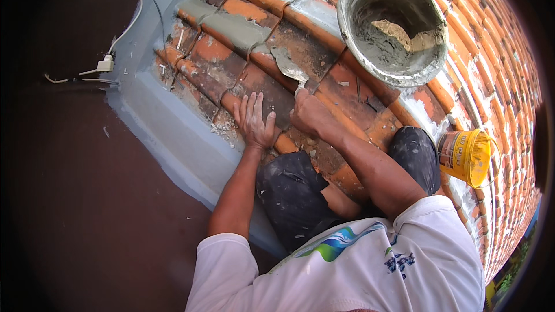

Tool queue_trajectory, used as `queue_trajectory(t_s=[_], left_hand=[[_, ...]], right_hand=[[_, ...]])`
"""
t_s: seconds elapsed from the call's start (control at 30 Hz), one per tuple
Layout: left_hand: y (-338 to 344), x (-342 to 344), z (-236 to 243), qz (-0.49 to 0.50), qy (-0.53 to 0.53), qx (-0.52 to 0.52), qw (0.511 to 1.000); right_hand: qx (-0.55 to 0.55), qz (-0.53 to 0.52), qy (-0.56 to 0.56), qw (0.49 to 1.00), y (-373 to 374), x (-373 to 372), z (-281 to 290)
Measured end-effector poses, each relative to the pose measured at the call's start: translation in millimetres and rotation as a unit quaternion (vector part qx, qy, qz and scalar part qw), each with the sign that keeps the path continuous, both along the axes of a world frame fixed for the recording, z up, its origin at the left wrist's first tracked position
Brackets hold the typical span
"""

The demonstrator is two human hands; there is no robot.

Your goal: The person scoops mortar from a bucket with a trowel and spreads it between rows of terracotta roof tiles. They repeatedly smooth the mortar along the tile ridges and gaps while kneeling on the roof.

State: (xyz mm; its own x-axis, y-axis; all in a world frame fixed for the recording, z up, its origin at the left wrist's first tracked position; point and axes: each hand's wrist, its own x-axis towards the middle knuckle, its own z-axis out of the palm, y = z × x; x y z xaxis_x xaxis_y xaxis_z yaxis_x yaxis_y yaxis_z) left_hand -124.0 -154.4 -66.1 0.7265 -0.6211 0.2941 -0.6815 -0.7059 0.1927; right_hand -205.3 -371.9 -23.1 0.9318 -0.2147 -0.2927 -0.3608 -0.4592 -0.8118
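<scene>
The person's right hand [309, 114] is closed around the handle of a small metal trowel [292, 70], whose mortar-smeared blade points up the picture, over the weathered orange and dark clay roof tiles [341, 88]. The left hand [256, 122] is open, fingers spread, palm down against the tiles just left of the right hand, with nothing in its grasp. Ahead of the trowel, a smooth patch of grey mortar [240, 30] covers part of a tile row. To the upper right stands a round, mortar-crusted bucket [399, 79] holding a grey and tan mix [378, 49]. A yellow plastic pail [459, 155] with a wire handle lies tilted beside the person's right knee [415, 153]. A grey-coated border strip [173, 121] separates the tiles from a flat dark brown surface [104, 196], and a white plug connector [106, 65] joins cables near that strip.
</scene>
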Motion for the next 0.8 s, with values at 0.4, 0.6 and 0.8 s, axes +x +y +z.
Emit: queue_trajectory(t_s=[0.4, 0.6, 0.8], left_hand=[[-0.7, -2.8, 2.1, 0.008, 0.005, 0.009, 1.000], [-0.6, -2.3, 0.1, 0.004, 0.005, 0.001, 1.000], [-1.5, -3.3, 3.3, 0.012, 0.011, 0.001, 1.000]], right_hand=[[0.068, 0.014, -0.017, 0.997, -30.6, 19.4, 33.5], [0.039, 0.010, -0.020, 0.999, -35.6, 18.5, 22.6], [0.080, 0.058, -0.019, 0.995, -29.5, 54.8, 17.8]])
